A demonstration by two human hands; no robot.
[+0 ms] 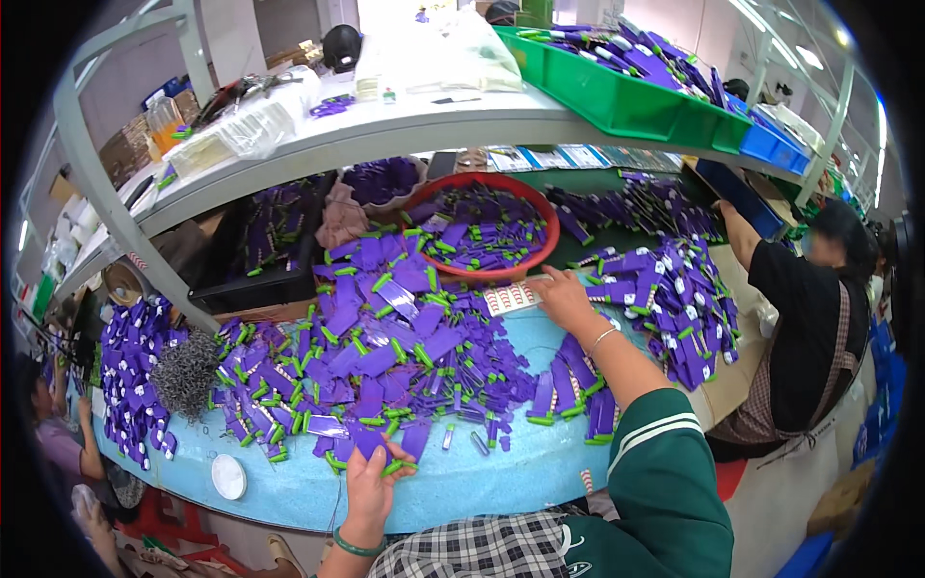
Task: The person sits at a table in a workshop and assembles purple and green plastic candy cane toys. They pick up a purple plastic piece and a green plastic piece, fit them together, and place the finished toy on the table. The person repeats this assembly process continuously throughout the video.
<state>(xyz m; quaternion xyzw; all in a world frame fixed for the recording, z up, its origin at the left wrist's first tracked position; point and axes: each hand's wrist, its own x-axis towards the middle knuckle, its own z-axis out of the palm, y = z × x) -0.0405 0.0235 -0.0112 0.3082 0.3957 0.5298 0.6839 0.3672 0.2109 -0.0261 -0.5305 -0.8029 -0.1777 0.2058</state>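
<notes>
My left hand (369, 484) is closed at the near edge of the blue table, its thumb and fingers pinching a flat purple piece with a green end (393, 468). My right hand (563, 301) reaches farther in, its bent fingers on the right edge of a white sheet with red-patterned strips (509, 300). Between the hands spreads a large heap of purple pieces with green ends (385, 337), some with a clear cover. A smaller row of them (568, 380) lies below my right wrist, several bearing a patterned strip. My right fingertips are partly hidden.
A red tub (551, 231) of purple pieces stands behind the heap, a black crate (252, 289) left of it. Tangled grey wire parts (186, 374) and a round white lid (228, 477) lie left. A shelf (385, 125) crosses overhead, bearing a green bin (597, 96). A co-worker (809, 308) sits right.
</notes>
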